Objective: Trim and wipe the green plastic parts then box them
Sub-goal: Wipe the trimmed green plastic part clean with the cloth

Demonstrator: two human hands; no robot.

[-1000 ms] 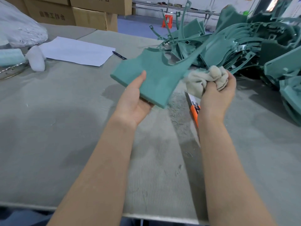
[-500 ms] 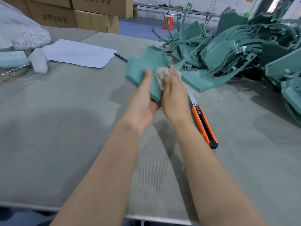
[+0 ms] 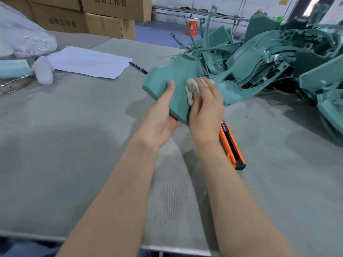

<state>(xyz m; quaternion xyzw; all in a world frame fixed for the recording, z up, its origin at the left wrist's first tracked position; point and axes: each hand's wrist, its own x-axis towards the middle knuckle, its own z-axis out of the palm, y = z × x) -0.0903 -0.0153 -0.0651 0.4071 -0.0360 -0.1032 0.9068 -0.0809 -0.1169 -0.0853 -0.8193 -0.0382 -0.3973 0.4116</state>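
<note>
My left hand [image 3: 161, 115] grips the near end of a flat green plastic part [image 3: 170, 76] and holds it tilted above the table, thumb on its upper face. My right hand [image 3: 206, 108] presses a crumpled beige cloth [image 3: 192, 87] flat against that face. An orange utility knife [image 3: 232, 147] lies on the table just right of my right wrist, its front end hidden behind the hand. A large heap of green plastic parts [image 3: 274, 58] fills the far right of the table.
The grey table [image 3: 74, 145] carries a white sheet of paper [image 3: 89, 62] and a black pen [image 3: 138, 67] at the back. A clear plastic bag [image 3: 22, 38] and white foam pieces [image 3: 43, 70] sit far left. Cardboard boxes [image 3: 107, 15] stand behind.
My right hand brought the cloth from the part's right edge onto its face and rubs across it. The part has tilted and shifted slightly in my left hand.
</note>
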